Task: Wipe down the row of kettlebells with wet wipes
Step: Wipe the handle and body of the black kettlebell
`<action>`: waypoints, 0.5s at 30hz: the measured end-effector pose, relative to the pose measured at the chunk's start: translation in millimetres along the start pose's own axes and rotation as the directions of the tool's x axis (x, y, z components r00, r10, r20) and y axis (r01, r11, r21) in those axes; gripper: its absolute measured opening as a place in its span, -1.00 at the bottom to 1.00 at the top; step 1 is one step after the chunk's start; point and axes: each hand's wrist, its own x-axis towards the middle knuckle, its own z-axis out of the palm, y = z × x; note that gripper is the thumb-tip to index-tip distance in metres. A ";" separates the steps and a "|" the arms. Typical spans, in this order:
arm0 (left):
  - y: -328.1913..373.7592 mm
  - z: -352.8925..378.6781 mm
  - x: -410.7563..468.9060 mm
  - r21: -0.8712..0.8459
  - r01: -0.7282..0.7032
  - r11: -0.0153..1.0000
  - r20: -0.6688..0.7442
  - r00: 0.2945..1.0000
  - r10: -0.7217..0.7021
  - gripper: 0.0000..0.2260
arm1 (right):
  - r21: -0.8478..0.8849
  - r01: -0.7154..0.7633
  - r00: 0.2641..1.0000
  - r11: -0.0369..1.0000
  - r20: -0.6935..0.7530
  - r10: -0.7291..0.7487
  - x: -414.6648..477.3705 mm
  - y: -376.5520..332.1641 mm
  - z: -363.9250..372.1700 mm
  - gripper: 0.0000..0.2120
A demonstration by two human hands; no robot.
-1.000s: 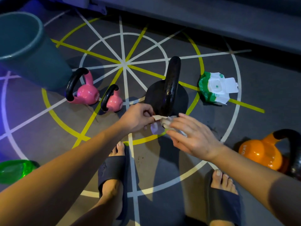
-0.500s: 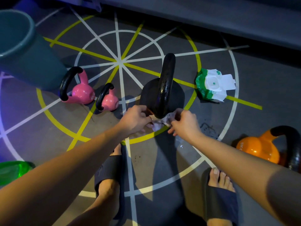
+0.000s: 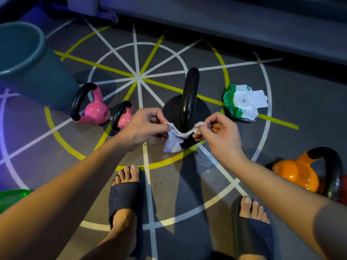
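Observation:
A black kettlebell (image 3: pixel 189 98) stands on the floor in the middle, its handle upright. A white wet wipe (image 3: pixel 175 140) is stretched across the near side of the handle's base. My left hand (image 3: pixel 144 126) pinches the wipe's left end and my right hand (image 3: pixel 218 131) pinches its right end. Two pink kettlebells (image 3: pixel 96 111) (image 3: pixel 124 118) with black handles lie to the left. An orange kettlebell (image 3: pixel 298 173) with a black handle sits at the right. A green-and-white wet wipe pack (image 3: pixel 242 103) lies open, right of the black kettlebell.
A large teal bucket (image 3: pixel 28 68) stands at the far left. A green object (image 3: pixel 11 197) shows at the left edge. My feet in dark slides (image 3: pixel 125 199) stand on the grey floor with white and yellow lines. A low grey ledge (image 3: pixel 225 17) runs along the back.
Both hands have drawn apart and pulled the wipe taut around the black kettlebell's handle base. Before, they held it bunched together in front of the kettlebell.

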 end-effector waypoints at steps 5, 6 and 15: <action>20.8 8.1 9.4 -0.073 -0.138 0.988 -0.136 0.983 0.127 -0.89 | -0.007 0.075 0.991 0.997 -0.108 -0.076 16.5 -20.9 2.4 -0.83; 27.6 10.3 12.2 -0.080 -0.162 0.984 -0.174 0.974 0.146 -0.91 | -0.034 0.088 0.988 0.996 -0.121 -0.092 20.4 -23.1 2.9 -0.82; 67.4 26.3 41.5 -0.109 -0.209 0.972 -0.244 0.953 0.177 -0.82 | -0.444 0.468 0.857 0.765 0.017 -0.515 40.2 -38.7 21.7 -0.74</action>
